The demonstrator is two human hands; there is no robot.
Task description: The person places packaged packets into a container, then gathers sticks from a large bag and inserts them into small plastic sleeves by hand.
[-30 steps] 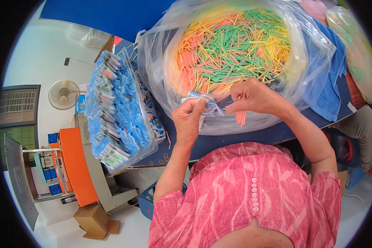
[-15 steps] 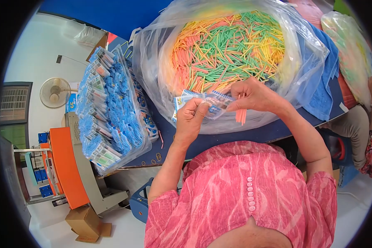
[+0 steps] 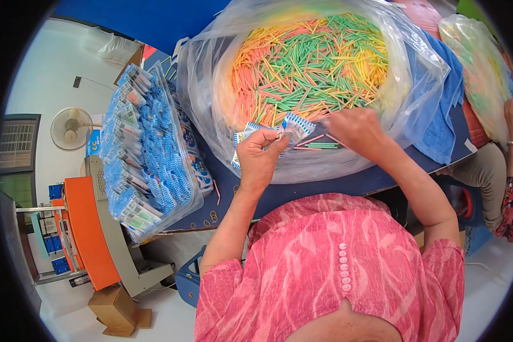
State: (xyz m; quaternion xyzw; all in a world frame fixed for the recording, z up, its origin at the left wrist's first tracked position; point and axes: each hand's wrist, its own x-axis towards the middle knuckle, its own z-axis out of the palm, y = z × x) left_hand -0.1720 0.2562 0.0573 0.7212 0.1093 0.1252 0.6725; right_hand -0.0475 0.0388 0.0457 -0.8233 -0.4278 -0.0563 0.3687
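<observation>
Blue-and-white clear plastic packets (image 3: 297,126) are pinched in my left hand (image 3: 260,155), near the front rim of a big clear plastic bag (image 3: 202,74). Short pink, green and yellow sticks (image 3: 310,71) fill that bag. My right hand (image 3: 357,132) is just right of the packets, fingers curled and blurred; a few pink sticks show by its fingertips, and whether it grips them is hard to tell. Several green and pink sticks (image 3: 320,145) lie on the bag's front fold between my hands.
A clear tub (image 3: 195,196) full of blue-striped packets (image 3: 162,142) stands at the left. Rubber bands (image 3: 211,218) and one pink stick lie on the table (image 3: 251,200). A blue towel (image 3: 442,128) hangs at the right, near another person's hand (image 3: 511,117) and a second bag (image 3: 479,74).
The bunch of pink sticks that hung below my right hand is gone from there. Sticks now lie on the bag's fold. The packets in my left hand have turned upward.
</observation>
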